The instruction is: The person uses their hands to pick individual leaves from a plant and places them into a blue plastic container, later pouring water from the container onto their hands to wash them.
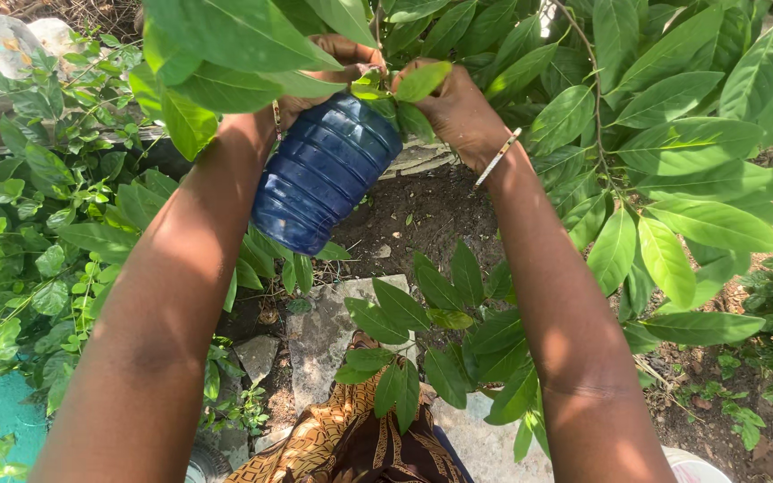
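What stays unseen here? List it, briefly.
- Head view: the blue ribbed container's mouth and contents, hidden by leaves and both hands.
- Left hand: fingers mostly behind a large leaf.
- Right hand: fingertips buried in foliage.
- White tub: cut off by the bottom edge.

Bare arms, a thin pale bangle point(498, 157) on the right wrist (left wears a slimmer one), brown patterned wrap point(351, 440).

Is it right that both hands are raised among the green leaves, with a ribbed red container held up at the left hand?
Not quite: the ribbed container is dark blue, not red. The head view shows it hanging tilted below the left hand, with the right hand beside it, both raised among the green leaves.
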